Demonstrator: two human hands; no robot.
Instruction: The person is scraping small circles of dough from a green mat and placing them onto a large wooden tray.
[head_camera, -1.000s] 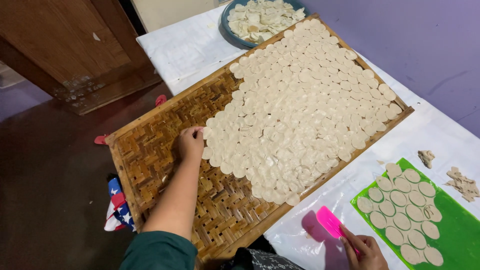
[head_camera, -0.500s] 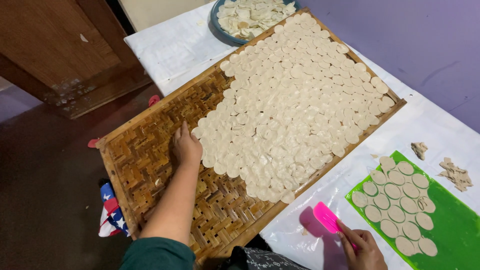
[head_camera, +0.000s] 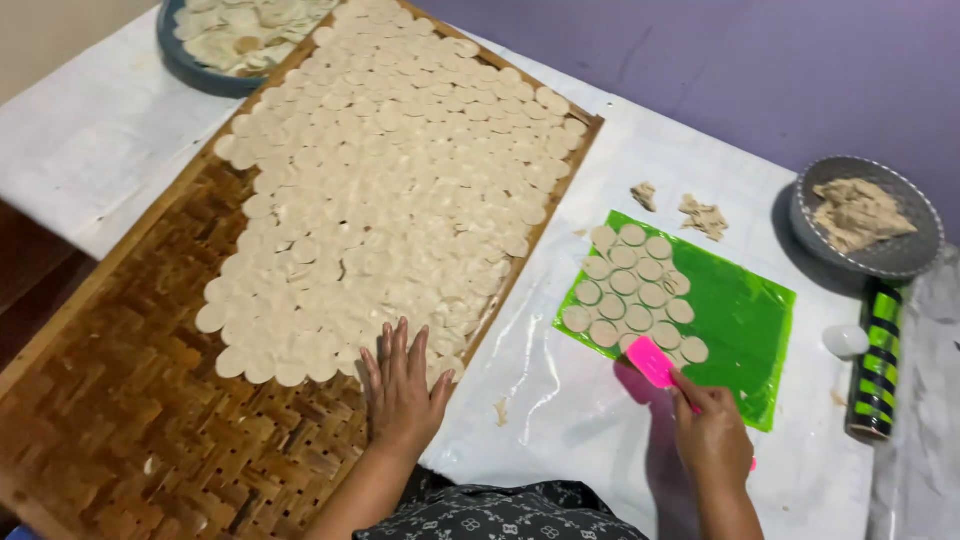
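My left hand (head_camera: 402, 385) lies flat, fingers spread, on the woven bamboo tray (head_camera: 150, 430), touching the near edge of the many round dough discs (head_camera: 390, 190) laid across it. My right hand (head_camera: 712, 435) holds a pink scraper (head_camera: 652, 360), its blade at the near edge of a green plastic sheet (head_camera: 740, 320). On that sheet sit several cut dough rounds (head_camera: 630, 290) still in the rolled dough.
A blue-grey bowl of dough offcuts (head_camera: 215, 45) stands at the far left. A grey dish of dough scraps (head_camera: 865, 215) sits at the right, with a green-and-black striped roller (head_camera: 876, 365) and a small white cap (head_camera: 846, 340) below it. Loose scraps (head_camera: 700, 215) lie on the white table cover.
The view has swung right. My left hand moved from the tray's left side of the discs to their near edge. My right hand brought the scraper up to the green sheet.
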